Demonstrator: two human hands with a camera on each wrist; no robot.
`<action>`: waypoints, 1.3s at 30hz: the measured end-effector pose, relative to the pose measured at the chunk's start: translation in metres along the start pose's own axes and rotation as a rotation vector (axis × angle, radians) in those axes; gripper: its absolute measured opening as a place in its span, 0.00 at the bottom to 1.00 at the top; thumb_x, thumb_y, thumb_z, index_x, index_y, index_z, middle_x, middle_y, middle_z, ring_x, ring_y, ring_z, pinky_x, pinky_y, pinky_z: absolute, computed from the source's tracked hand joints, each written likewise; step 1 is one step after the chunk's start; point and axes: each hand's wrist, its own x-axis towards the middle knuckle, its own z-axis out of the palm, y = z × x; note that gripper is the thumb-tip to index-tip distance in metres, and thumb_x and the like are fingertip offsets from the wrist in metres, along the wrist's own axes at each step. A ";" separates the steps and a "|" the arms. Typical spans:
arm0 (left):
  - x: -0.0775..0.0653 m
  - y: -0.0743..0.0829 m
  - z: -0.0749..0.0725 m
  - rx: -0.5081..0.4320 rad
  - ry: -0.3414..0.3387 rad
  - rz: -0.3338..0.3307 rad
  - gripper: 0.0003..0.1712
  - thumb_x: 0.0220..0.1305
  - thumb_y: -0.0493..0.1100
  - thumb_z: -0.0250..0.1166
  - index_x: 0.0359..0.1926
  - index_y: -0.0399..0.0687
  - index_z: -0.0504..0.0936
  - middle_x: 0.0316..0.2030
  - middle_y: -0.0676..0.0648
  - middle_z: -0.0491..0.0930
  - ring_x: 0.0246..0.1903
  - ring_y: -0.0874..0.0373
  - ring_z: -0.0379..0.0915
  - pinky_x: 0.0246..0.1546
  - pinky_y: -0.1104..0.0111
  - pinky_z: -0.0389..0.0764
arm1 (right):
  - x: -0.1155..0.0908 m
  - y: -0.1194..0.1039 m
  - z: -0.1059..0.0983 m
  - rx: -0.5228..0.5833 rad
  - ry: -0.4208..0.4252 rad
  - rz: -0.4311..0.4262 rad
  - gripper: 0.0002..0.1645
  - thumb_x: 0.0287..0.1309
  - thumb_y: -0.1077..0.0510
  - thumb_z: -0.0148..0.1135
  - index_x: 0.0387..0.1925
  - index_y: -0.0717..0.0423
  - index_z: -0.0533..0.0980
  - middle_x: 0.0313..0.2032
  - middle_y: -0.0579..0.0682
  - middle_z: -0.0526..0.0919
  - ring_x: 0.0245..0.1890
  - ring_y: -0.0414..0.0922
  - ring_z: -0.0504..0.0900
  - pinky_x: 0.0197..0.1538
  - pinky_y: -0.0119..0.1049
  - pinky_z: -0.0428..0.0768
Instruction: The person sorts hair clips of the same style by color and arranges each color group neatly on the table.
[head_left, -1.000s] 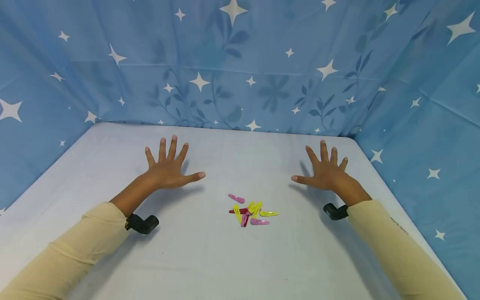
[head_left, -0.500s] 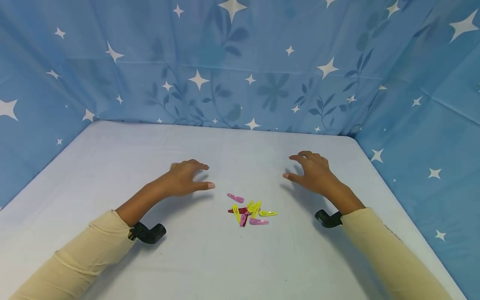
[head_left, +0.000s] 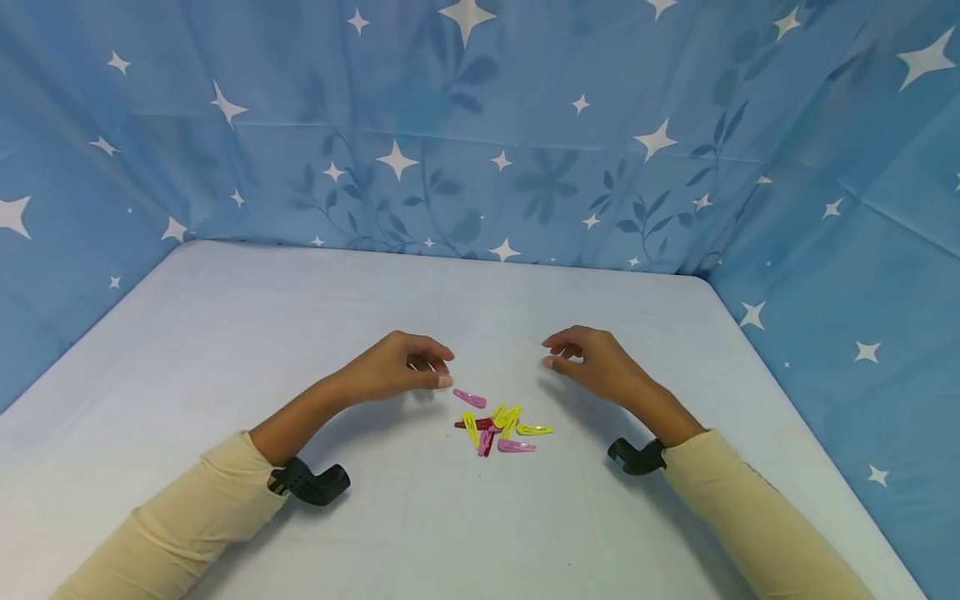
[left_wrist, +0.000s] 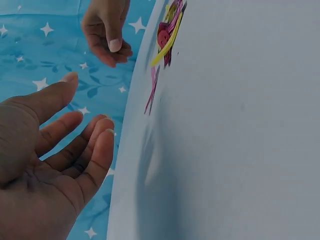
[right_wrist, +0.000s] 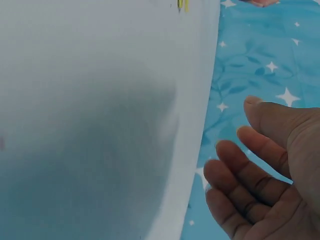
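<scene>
A small heap of snap hair clips in yellow, pink and red lies mid-table, with a red clip (head_left: 474,424) partly under the others. A pink clip (head_left: 470,398) lies apart at the heap's far left, and a yellow clip (head_left: 535,430) at its right. My left hand (head_left: 401,365) hovers just left of that far pink clip, fingers loosely bent, holding nothing. Beyond the heap on the right, my right hand (head_left: 592,360) is held above the table, fingers loosely bent and bare. In the left wrist view, a gap shows between thumb and fingers (left_wrist: 97,155).
The clips lie on a white-covered table (head_left: 300,292). A blue curtain (head_left: 480,133) with white stars stands along its back and sides. Black wrist cameras, one on the left wrist (head_left: 311,485) and one on the right wrist (head_left: 636,457), stick out below the hands.
Both hands have moved inward toward the clips and slightly nearer the body. Their fingers went from widely spread to loosely bent. The clips have stayed in place.
</scene>
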 end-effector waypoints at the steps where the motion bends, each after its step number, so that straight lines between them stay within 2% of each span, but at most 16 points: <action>1: 0.001 0.000 0.002 -0.018 -0.005 -0.004 0.24 0.62 0.43 0.69 0.57 0.37 0.80 0.40 0.49 0.86 0.41 0.57 0.80 0.45 0.65 0.81 | 0.000 -0.001 0.001 0.017 -0.003 -0.011 0.18 0.62 0.56 0.67 0.52 0.59 0.81 0.43 0.52 0.85 0.43 0.48 0.81 0.49 0.45 0.81; 8: 0.001 0.003 0.012 -0.034 -0.071 -0.067 0.25 0.62 0.52 0.69 0.55 0.43 0.83 0.45 0.52 0.87 0.42 0.60 0.82 0.44 0.67 0.81 | -0.003 -0.007 0.011 0.110 -0.070 -0.063 0.16 0.61 0.56 0.67 0.49 0.57 0.83 0.37 0.48 0.86 0.38 0.43 0.81 0.44 0.36 0.81; 13: 0.000 0.007 0.018 -0.058 -0.102 -0.099 0.24 0.61 0.52 0.70 0.54 0.44 0.84 0.44 0.53 0.87 0.42 0.60 0.82 0.44 0.66 0.81 | -0.007 -0.020 0.017 0.157 -0.132 -0.111 0.16 0.61 0.57 0.67 0.49 0.57 0.83 0.39 0.47 0.86 0.38 0.41 0.80 0.44 0.33 0.81; 20: 0.001 0.007 0.026 -0.044 -0.139 -0.054 0.25 0.61 0.52 0.70 0.53 0.40 0.84 0.42 0.51 0.87 0.42 0.60 0.82 0.45 0.67 0.82 | -0.010 -0.029 0.028 0.178 -0.208 -0.215 0.16 0.61 0.56 0.67 0.49 0.56 0.83 0.40 0.45 0.86 0.39 0.39 0.80 0.46 0.32 0.80; 26: 0.001 0.003 0.030 -0.063 -0.142 -0.052 0.22 0.61 0.48 0.70 0.51 0.39 0.84 0.39 0.50 0.88 0.40 0.60 0.83 0.44 0.68 0.82 | -0.011 -0.031 0.034 0.203 -0.255 -0.234 0.14 0.60 0.59 0.67 0.48 0.55 0.83 0.41 0.45 0.86 0.40 0.38 0.80 0.47 0.31 0.80; 31: 0.002 0.002 0.034 -0.098 -0.178 -0.038 0.19 0.60 0.43 0.71 0.50 0.40 0.85 0.42 0.49 0.87 0.39 0.60 0.82 0.41 0.69 0.81 | -0.015 -0.034 0.039 0.186 -0.278 -0.248 0.14 0.60 0.60 0.67 0.48 0.55 0.83 0.39 0.42 0.85 0.39 0.36 0.79 0.46 0.30 0.79; 39: 0.004 0.004 0.041 -0.028 -0.153 -0.048 0.18 0.57 0.39 0.72 0.49 0.43 0.86 0.39 0.50 0.86 0.35 0.60 0.78 0.35 0.71 0.79 | -0.018 -0.033 0.041 0.123 -0.286 -0.237 0.15 0.59 0.62 0.68 0.48 0.56 0.83 0.41 0.43 0.84 0.41 0.37 0.80 0.46 0.31 0.80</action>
